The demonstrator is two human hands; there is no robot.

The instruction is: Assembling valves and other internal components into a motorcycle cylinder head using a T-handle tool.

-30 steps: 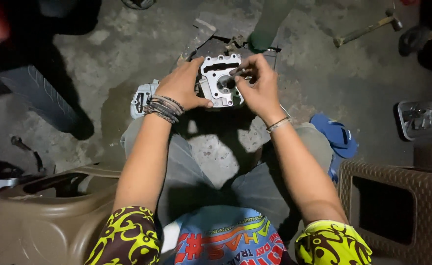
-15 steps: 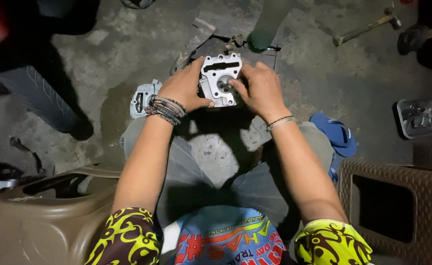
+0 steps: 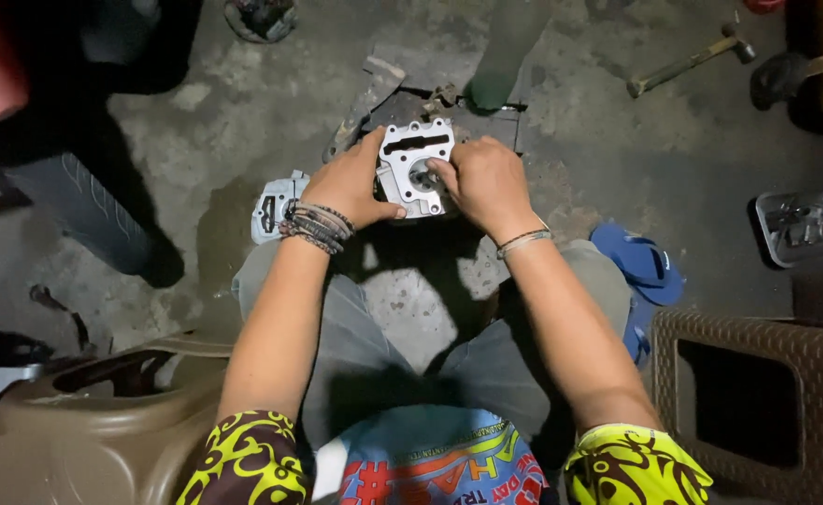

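**Engine part held over stained concrete floor**

Floor: rough grey concrete (image 3: 617,159), oil-stained, dim light, seen from above w/ the person's knees in frame. Clutter all round.

Left hand (image 3: 350,187): fingers clenched round the left edge of a silver metal engine part (image 3: 414,154), thumb running under its lower edge. Beaded bracelets at the wrist. Grasping firmly, as far as can be seen.

Right hand (image 3: 488,185): closed on the part's right side, fingertip pressed at the round bore just left of the knuckles. Can't tell if anything small is pinched there; too hidden. Thin bangle on wrist.

Part sits between both hands, held just above the floor, flat face up toward the camera, slot toward the far edge.

Near the fingers: second silver casting (image 3: 276,206) just left of the left wrist, on the floor. Beyond the fingertips, a dark slab w/ scraps. Hammer (image 3: 687,61) well away, far right. Blue sandal (image 3: 640,266) right of the right forearm. Brown woven stool (image 3: 757,402) nearer the body, right side. Metal tray (image 3: 808,224) far right.

Judgement on doing it well: keep left grip steady so the part doesn't rock, work the bore w/ fingertip only, keep face level so grit doesn't fall in. Better light would help.
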